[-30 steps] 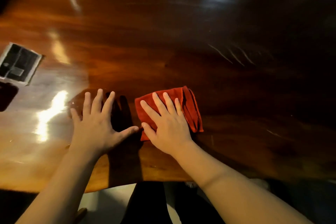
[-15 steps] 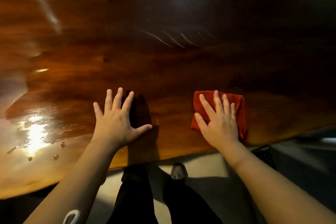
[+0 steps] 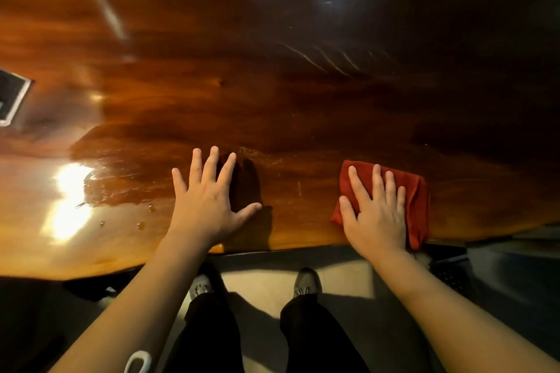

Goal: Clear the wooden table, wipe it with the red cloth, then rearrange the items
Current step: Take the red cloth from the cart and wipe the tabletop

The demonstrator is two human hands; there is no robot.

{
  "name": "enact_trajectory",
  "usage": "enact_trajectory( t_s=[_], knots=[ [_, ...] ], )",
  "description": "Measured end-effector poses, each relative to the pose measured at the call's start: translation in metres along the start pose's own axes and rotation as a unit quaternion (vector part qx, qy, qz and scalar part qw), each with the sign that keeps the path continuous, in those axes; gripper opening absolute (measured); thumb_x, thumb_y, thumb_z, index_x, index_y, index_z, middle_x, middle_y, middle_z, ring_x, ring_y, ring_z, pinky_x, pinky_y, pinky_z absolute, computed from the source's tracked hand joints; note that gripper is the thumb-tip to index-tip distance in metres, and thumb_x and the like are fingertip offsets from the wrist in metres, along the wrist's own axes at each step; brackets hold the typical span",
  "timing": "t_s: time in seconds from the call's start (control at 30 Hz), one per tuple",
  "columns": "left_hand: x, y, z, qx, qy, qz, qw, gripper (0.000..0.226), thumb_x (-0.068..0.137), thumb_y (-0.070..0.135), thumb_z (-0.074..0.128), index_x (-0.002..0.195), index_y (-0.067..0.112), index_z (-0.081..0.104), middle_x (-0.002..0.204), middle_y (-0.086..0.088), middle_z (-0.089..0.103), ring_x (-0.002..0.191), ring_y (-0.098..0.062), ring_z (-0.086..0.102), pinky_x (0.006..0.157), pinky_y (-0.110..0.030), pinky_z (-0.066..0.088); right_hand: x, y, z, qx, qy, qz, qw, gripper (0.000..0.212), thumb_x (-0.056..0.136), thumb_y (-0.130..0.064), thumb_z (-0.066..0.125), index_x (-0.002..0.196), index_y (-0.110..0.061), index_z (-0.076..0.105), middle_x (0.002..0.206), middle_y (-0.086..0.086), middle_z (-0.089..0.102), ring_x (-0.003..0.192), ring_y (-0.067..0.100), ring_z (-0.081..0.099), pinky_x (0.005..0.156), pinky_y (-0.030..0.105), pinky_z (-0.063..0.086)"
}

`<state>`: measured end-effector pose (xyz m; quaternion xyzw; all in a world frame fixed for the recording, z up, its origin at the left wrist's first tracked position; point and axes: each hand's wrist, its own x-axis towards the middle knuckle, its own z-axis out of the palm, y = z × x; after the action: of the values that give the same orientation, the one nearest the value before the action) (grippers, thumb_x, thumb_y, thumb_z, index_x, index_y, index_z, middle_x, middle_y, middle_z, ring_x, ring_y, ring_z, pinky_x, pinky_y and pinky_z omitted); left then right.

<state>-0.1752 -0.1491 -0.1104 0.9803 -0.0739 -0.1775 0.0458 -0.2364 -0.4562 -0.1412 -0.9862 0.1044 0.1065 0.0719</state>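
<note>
Two hands flat on wooden table (image 3: 272,94) — left hand (image 3: 206,206) fingers spread, right hand (image 3: 375,215) pressing red cloth (image 3: 415,191).

Dark rectangular panel with pale metal frame (image 3: 12,100) at far left edge, cut off by the picture border, contents unclear. Pale tiled floor (image 3: 266,288) below the near edge. Two grey shoes, left shoe (image 3: 200,286) and right shoe (image 3: 306,283), toes pointing forward, well apart. Black trousers (image 3: 209,333) above them. Small white looped object (image 3: 138,362) at bottom edge, partly cut off. Dark perforated object (image 3: 451,274) on floor at right, blurred.
</note>
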Motion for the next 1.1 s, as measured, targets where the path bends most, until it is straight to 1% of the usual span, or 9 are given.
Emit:
enact_trajectory(
  t_s=[0.23,0.33,0.47,0.57,0.67,0.77,0.9,1.0,1.1],
  knots=[
    [-0.041,-0.118,0.004,-0.015,0.016,-0.075,0.997,0.107,0.071,0.093,0.01,0.159,0.034,-0.001,0.17,-0.005,-0.004,0.153,-0.032,-0.014,0.117,-0.066,0.002,-0.017,-0.128,0.019,-0.005,-0.015,-0.091,0.996,0.067,0.099,-0.062,0.024,0.161,-0.042,0.007,0.171,0.012,0.009,0.157,0.035,0.0,0.125,0.053,-0.003],
    [-0.062,-0.164,0.009,-0.034,0.033,-0.13,0.99,0.099,0.078,0.087,0.022,0.159,0.032,0.003,0.17,-0.008,0.002,0.154,-0.034,-0.008,0.116,-0.066,0.006,-0.022,-0.188,0.027,-0.004,-0.018,-0.163,0.986,0.067,0.1,-0.061,0.028,0.161,-0.042,0.01,0.171,0.013,0.013,0.156,0.036,0.004,0.124,0.054,-0.001],
    [-0.091,-0.214,0.012,-0.055,0.034,-0.199,0.978,0.088,0.09,0.066,0.041,0.159,0.03,0.001,0.169,-0.009,-0.001,0.153,-0.035,-0.01,0.116,-0.067,0.004,-0.031,-0.277,0.04,0.005,-0.022,-0.27,0.962,0.067,0.098,-0.058,0.036,0.16,-0.041,0.02,0.169,0.014,0.021,0.155,0.039,0.012,0.124,0.057,0.004],
    [-0.111,-0.241,0.01,-0.063,0.035,-0.245,0.967,0.083,0.093,0.053,0.046,0.159,0.028,0.002,0.169,-0.009,-0.002,0.153,-0.035,-0.012,0.117,-0.067,0.004,-0.041,-0.338,0.05,0.017,-0.035,-0.348,0.937,0.065,0.097,-0.058,0.038,0.159,-0.041,0.024,0.168,0.014,0.025,0.153,0.04,0.017,0.123,0.058,0.007],
    [-0.126,-0.264,0.009,-0.079,0.034,-0.271,0.959,0.081,0.095,0.045,0.047,0.16,0.028,0.002,0.169,-0.008,-0.004,0.153,-0.034,-0.014,0.118,-0.066,0.003,-0.049,-0.385,0.058,0.021,-0.043,-0.412,0.91,0.064,0.098,-0.057,0.038,0.158,-0.041,0.025,0.168,0.013,0.024,0.153,0.039,0.017,0.124,0.057,0.006],
    [-0.131,-0.28,0.005,-0.088,0.036,-0.28,0.955,0.078,0.096,0.041,0.047,0.16,0.027,0.004,0.169,-0.007,-0.003,0.153,-0.033,-0.013,0.118,-0.066,0.003,-0.056,-0.411,0.063,0.019,-0.045,-0.454,0.889,0.064,0.098,-0.056,0.039,0.158,-0.04,0.027,0.167,0.013,0.024,0.153,0.039,0.016,0.124,0.057,0.007],
    [-0.12,-0.288,-0.003,-0.097,0.038,-0.268,0.958,0.077,0.096,0.039,0.049,0.16,0.026,0.008,0.169,-0.008,0.0,0.154,-0.033,-0.01,0.119,-0.065,0.004,-0.052,-0.415,0.063,0.015,-0.054,-0.483,0.874,0.063,0.098,-0.057,0.041,0.158,-0.042,0.027,0.168,0.01,0.022,0.154,0.037,0.014,0.124,0.056,0.007],
    [-0.102,-0.287,-0.013,-0.119,0.031,-0.23,0.965,0.076,0.096,0.034,0.049,0.16,0.026,0.009,0.17,-0.006,0.0,0.154,-0.031,-0.011,0.119,-0.063,0.003,-0.042,-0.412,0.058,0.015,-0.06,-0.488,0.871,0.061,0.097,-0.056,0.044,0.155,-0.044,0.031,0.167,0.007,0.025,0.154,0.035,0.015,0.124,0.054,0.003],
    [-0.078,-0.278,-0.025,-0.122,0.022,-0.202,0.972,0.076,0.094,0.029,0.048,0.16,0.029,0.008,0.17,-0.003,-0.001,0.154,-0.029,-0.012,0.121,-0.061,0.001,-0.032,-0.408,0.056,0.023,-0.065,-0.476,0.877,0.061,0.094,-0.056,0.046,0.153,-0.046,0.033,0.167,0.005,0.026,0.154,0.032,0.015,0.124,0.054,0.006]
  ],
)
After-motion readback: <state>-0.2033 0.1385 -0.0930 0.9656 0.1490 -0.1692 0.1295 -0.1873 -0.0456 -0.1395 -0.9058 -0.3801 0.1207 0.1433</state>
